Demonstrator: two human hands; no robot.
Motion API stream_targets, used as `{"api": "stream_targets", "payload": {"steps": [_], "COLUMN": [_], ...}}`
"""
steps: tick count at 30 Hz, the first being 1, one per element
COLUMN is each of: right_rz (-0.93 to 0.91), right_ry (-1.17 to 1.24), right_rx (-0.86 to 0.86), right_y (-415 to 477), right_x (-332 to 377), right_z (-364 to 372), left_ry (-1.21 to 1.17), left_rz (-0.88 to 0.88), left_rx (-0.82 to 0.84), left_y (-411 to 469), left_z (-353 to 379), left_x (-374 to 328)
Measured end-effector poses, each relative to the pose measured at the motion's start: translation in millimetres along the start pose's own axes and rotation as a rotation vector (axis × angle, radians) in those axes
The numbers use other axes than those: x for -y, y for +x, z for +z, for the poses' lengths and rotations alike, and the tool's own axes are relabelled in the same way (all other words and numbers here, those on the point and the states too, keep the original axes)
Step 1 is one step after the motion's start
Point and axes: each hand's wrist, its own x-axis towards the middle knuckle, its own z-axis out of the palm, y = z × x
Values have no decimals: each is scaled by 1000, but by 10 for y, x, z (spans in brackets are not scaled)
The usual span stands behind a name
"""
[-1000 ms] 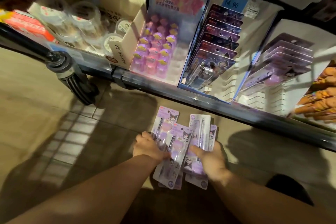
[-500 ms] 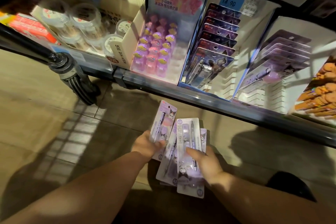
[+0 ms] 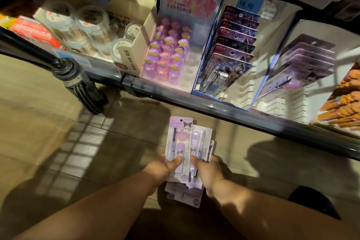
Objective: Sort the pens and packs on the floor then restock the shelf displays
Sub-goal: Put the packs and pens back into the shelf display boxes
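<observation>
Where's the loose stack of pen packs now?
Head view, low centre: the stack of pen packs is gripped between left hand and right hand, below the shelf rail.

The grey shelf (image 3: pixel 214 107) carries, left to right, a red box (image 3: pixel 33 33), a cardboard box (image 3: pixel 137 48) of clear round tubs (image 3: pixel 91 23), a tray of pink and purple bottles (image 3: pixel 167 60), a white stepped display of dark purple card packs (image 3: pixel 233 45), another of lilac pen packs (image 3: pixel 303 64), and orange items (image 3: pixel 342 101) at the far right. Below it the beige tiled floor (image 3: pixel 39 122) bears a black caster (image 3: pixel 85 91)
</observation>
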Motion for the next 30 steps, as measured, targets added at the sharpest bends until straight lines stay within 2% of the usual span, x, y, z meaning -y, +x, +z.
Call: {"api": "stream_targets", "payload": {"steps": [7, 12, 21, 27, 30], "right_rz": [-15, -4, -52, -73, -48], "right_ry": [30, 100, 140, 88, 54], "right_rx": [74, 129, 218, 398, 436], "right_y": [-14, 24, -107, -258, -359], "right_x": [88, 105, 316, 443, 633], "right_z": [-8, -43, -113, -68, -51], "left_ry": [123, -15, -40, -119, -157], "left_rz": [107, 110, 117, 160, 270], "left_rx": [-15, 12, 72, -15, -76], "left_y": [27, -54, -159, -357, -522], "left_z": [99, 227, 243, 208, 194], "left_x": [34, -6, -139, -213, -293]}}
